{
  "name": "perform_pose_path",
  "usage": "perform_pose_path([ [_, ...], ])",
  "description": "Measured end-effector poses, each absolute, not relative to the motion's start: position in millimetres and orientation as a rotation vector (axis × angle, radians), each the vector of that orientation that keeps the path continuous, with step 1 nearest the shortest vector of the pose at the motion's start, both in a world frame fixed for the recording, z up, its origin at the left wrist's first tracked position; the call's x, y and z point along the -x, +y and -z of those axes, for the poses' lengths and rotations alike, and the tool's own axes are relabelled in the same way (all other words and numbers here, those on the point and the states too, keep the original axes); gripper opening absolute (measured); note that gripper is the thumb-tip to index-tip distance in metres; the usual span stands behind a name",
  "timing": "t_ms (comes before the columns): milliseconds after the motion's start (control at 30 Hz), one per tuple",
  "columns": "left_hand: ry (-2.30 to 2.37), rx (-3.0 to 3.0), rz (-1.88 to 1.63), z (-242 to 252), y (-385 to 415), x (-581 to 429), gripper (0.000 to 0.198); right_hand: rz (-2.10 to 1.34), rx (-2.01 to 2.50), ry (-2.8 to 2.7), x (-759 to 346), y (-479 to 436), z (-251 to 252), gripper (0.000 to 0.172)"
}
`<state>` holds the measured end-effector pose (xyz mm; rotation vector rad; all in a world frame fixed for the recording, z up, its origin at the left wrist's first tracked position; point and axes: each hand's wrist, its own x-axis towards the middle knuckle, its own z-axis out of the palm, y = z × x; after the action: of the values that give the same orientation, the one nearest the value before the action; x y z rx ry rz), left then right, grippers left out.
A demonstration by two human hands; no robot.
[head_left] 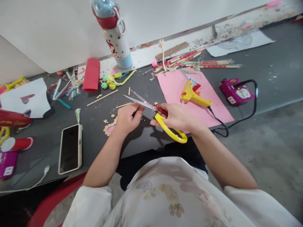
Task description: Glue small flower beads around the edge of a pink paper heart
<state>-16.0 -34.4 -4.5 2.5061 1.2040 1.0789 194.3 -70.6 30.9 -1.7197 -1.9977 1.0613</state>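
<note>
A pair of scissors with yellow handles is in my right hand, its two pointed blades spread apart and aimed to the left. Something red also shows between the fingers of that hand. My left hand is closed, thumb against the fingers, right beside the blades; what it pinches, if anything, is hidden. A thin wooden stick lies just behind my left hand. Partly covered by this hand is a curved piece edged with small wooden bits, with pink inside it.
A yellow glue gun lies on pink paper, its cord running to a purple power box. A phone is at the left. Behind stand a bottle, a red card and several packed sticks.
</note>
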Motion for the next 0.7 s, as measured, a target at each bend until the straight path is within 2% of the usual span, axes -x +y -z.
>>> perform_pose_path([
  [133,1.183,-2.454,-1.074,3.5,-34.5,15.9,0.035,-1.040,1.695,-2.015,-193.5,-71.9,-31.3,0.045],
  [267,1.123,-2.230,-1.059,3.9,-34.8,16.3,0.036,-0.852,1.722,-2.041,-189.7,-77.6,-32.0,0.043],
  [433,0.935,-1.796,-1.006,4.8,-35.4,16.0,0.045,-0.721,1.614,-2.096,-188.1,-83.8,-30.0,0.058],
  [700,0.782,-1.333,-0.745,-7.2,-33.3,17.7,0.033,-0.613,1.613,-2.202,-189.2,-83.0,-34.6,0.064],
])
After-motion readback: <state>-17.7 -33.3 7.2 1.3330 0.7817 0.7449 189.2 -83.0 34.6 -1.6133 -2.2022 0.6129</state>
